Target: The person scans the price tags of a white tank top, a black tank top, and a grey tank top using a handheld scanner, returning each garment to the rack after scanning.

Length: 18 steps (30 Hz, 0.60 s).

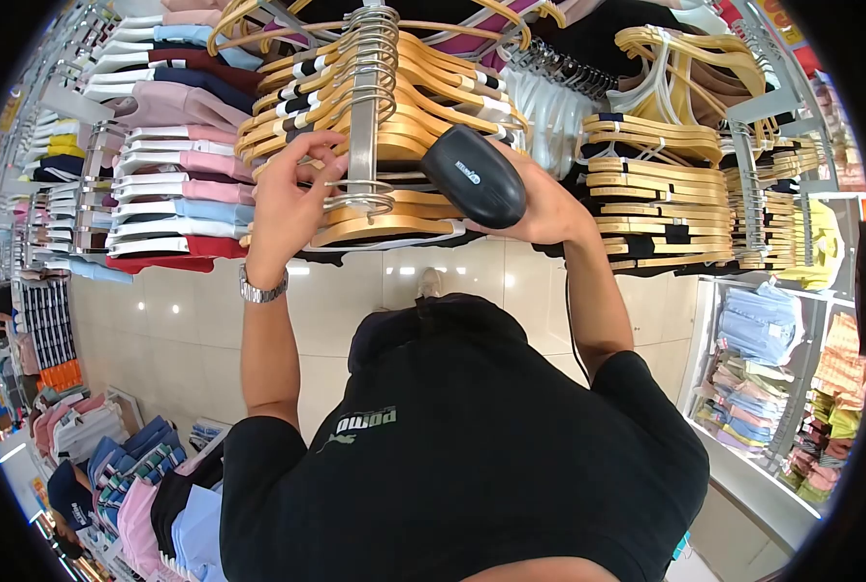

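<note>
My left hand [292,199], with a metal-band wristwatch [263,284] on its wrist, is at the left side of a metal rack arm [363,145]. Its fingers are curled and pinched beside the hanger hooks; what they hold, if anything, is hidden. Wooden hangers [418,92] with garments hang in a dense row on that arm, and a few nearer ones [384,233] hang at its front end. My right hand [549,204] is closed round a black handheld barcode scanner [474,177], just right of the arm and over the hangers.
White hangers with pink, blue and red garments [186,165] hang to the left. More wooden hangers [656,194] hang to the right. A tiled floor [520,291] lies below. Folded clothes [758,325] fill shelves at the right, and more clothes [147,495] are at lower left.
</note>
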{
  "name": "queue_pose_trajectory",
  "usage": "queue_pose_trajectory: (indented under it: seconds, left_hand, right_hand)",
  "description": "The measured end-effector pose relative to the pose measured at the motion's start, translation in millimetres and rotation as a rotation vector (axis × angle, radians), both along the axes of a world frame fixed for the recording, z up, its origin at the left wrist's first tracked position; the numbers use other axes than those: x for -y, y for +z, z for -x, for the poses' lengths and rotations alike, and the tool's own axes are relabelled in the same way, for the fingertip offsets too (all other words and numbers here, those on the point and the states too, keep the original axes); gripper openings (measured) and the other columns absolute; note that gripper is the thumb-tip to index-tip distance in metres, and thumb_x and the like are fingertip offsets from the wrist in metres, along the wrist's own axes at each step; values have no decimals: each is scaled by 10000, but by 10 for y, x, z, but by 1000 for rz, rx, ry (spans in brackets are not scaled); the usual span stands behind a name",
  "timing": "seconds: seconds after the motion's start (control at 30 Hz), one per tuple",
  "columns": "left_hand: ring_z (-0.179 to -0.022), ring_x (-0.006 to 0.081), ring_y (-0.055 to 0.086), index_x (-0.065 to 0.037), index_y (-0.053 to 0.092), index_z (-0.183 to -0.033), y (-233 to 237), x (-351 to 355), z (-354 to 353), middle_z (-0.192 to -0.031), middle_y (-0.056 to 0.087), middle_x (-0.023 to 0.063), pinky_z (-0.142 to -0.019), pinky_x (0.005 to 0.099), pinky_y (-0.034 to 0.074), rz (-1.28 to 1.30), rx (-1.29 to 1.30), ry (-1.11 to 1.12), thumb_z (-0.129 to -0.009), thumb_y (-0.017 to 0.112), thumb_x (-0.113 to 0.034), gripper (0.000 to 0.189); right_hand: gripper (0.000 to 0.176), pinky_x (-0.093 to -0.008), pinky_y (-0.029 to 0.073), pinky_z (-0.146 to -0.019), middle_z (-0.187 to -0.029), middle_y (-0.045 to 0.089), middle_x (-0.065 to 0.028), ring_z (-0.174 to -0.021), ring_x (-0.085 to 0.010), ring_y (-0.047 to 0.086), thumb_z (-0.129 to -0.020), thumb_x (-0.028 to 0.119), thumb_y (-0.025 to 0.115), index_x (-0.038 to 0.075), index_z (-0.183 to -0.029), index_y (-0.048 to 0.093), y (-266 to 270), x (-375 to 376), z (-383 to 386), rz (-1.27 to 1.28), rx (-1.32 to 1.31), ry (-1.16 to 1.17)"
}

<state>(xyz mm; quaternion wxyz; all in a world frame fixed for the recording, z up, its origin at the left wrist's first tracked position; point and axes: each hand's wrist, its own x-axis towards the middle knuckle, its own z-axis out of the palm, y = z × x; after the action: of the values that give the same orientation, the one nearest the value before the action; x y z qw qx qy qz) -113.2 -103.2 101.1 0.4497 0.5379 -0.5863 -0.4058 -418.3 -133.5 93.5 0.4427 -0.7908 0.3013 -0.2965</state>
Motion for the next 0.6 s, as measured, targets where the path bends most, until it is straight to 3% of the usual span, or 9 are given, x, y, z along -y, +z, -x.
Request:
queue_pose_trajectory:
  seconds: [0.17,0.27,0.37,0.5,0.6]
  left_hand:
    - [-574,17,462,-62,648,-1156,-31,10,32,-836,566,-10,-516,182,364,87,167,18,-856,699,35,320]
    - [-564,20,436,-50,648,-1135,27,-18,86,-840,556,-4,-511,187,363,75,224,71,-842,702,58,317]
    - [-588,31,465,-40,643,-1116,-34,9,41,-863,552,11,-526,188,383,112,223,43,-848,694,62,291]
    - [-653,54,520,-26,634,-1095,-88,63,-19,-908,530,22,-555,200,435,111,120,-47,-862,668,80,258]
    - [-689,66,545,-18,621,-1102,-62,66,-36,-934,515,21,-572,210,463,54,74,-79,-875,645,89,252]
  right_hand:
    - [846,-382,442,-1052,-1325,592,-185,-1188,-313,602,-692,162,880,7,-1415,468,-7,2,37,32,-65,41]
    - [839,-391,448,-1043,-1331,584,-188,-1192,-322,597,-690,163,885,6,-1405,477,-47,33,28,180,-23,42]
    - [808,-399,454,-1031,-1312,592,-189,-1183,-335,596,-691,166,885,6,-1383,498,-4,3,58,-70,100,-34]
    - [803,-382,472,-1003,-1281,609,-176,-1154,-310,610,-701,171,876,16,-1389,493,20,85,100,96,-30,140]
    - [805,-371,477,-996,-1271,613,-177,-1154,-303,610,-699,181,878,16,-1387,495,60,71,63,4,-2,89]
